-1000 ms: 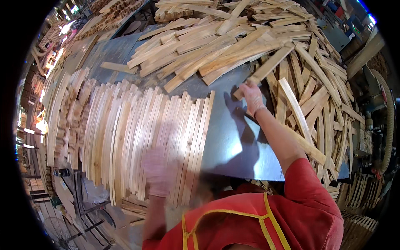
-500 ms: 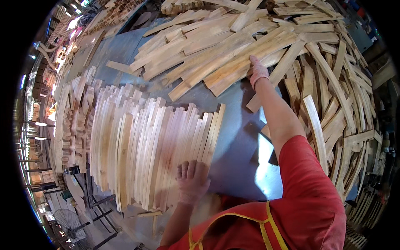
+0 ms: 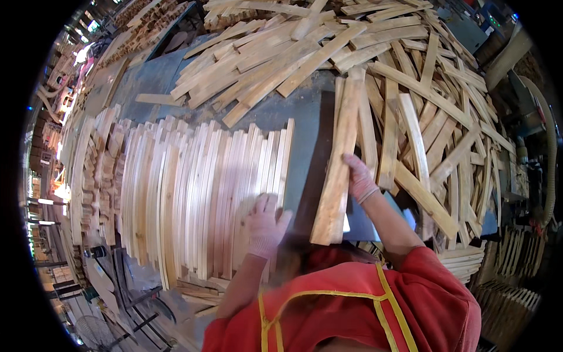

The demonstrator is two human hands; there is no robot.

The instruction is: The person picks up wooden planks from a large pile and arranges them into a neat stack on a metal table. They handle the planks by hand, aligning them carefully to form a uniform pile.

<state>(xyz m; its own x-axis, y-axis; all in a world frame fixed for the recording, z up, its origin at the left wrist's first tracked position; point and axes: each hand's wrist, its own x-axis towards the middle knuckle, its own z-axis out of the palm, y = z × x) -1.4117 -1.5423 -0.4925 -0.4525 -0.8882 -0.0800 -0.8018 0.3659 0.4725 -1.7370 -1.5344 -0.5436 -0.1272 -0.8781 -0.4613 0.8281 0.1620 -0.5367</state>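
My right hand, in a pale knitted glove, grips a wooden slat by its right edge. That slat stands nearly lengthwise before me, over the right side of the blue-grey table. At its bottom end it looks as if more than one slat lies together; how many, I cannot tell. My left hand, gloved too, lies on the near right part of a row of slats set side by side. Its thumb is spread away from the fingers, and nothing is held in it.
A loose heap of slats covers the table's right side, and more slats lie across the far side. Stacked wooden pieces line the left. A fan stands at the lower left, beyond a metal frame.
My right hand has come back from the far slats toward me, bringing a slat that now points lengthwise. The left hand stays on the row.
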